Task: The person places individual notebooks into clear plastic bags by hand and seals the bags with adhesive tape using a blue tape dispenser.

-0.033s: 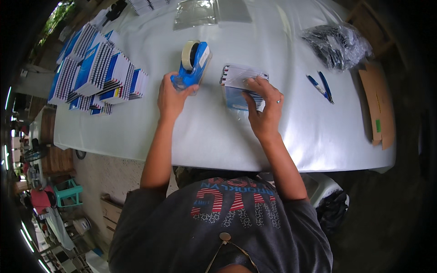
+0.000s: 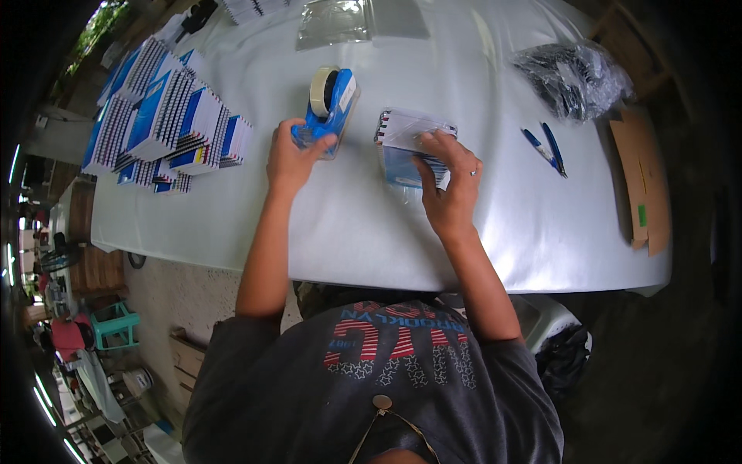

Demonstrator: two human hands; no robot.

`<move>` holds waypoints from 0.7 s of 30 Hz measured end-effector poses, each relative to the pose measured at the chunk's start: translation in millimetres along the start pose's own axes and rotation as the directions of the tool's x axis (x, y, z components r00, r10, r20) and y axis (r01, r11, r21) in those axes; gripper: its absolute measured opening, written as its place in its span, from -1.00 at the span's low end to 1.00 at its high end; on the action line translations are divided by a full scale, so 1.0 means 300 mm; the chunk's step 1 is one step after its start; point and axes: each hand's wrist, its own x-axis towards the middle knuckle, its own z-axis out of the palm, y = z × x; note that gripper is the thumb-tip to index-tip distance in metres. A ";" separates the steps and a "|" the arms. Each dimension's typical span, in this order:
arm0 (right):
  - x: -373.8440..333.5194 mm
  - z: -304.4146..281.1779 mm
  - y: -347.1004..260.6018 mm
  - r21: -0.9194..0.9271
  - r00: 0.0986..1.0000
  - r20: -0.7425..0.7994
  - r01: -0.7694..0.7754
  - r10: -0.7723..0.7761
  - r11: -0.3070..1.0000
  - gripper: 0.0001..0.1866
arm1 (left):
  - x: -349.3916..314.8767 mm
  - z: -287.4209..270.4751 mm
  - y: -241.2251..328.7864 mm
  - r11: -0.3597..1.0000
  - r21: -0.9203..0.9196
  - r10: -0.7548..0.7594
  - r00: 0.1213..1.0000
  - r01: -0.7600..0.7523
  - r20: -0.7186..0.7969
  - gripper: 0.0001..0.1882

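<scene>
My left hand (image 2: 291,161) grips the near end of a blue tape dispenser (image 2: 341,107), thumb on one side and fingers on the other. A roll of clear tape (image 2: 318,93) sits in its far end. To the right, my right hand (image 2: 450,179) is closed round a small stack of spiral-bound notebooks (image 2: 402,158), fingers over the top and thumb at the near side. The stack has blue and white faces and seems wrapped in clear plastic. Part of it is hidden behind the fingers.
Piles of blue-covered spiral notebooks (image 2: 158,112) stand on the left of the silvery-covered table (image 2: 371,243). Clear plastic sleeves (image 2: 334,22) lie at the far side. Rightward are two blue pens (image 2: 552,149), a plastic bag of dark items (image 2: 572,77) and a folded cardboard piece (image 2: 640,182).
My left hand and forearm have shifted very slightly, the thumb now a little higher on the tape dispenser. My right hand and the notebook stack look unchanged.
</scene>
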 end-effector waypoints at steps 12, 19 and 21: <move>0.000 0.002 -0.003 -0.069 1.000 0.022 0.015 -0.013 0.998 -0.48 | 0.172 -0.162 0.012 0.811 -0.256 -0.269 0.724 0.526 0.635 -0.60; -0.007 0.003 0.004 -0.067 1.000 0.014 0.009 -0.008 0.998 -0.49 | -0.032 -0.130 -0.103 0.350 -0.757 -0.031 0.815 0.551 0.579 -0.79; -0.004 0.002 0.004 -0.059 1.000 0.016 0.005 -0.004 0.998 -0.50 | -0.046 -0.115 -0.114 0.526 -0.714 -0.058 0.857 0.462 0.512 -0.83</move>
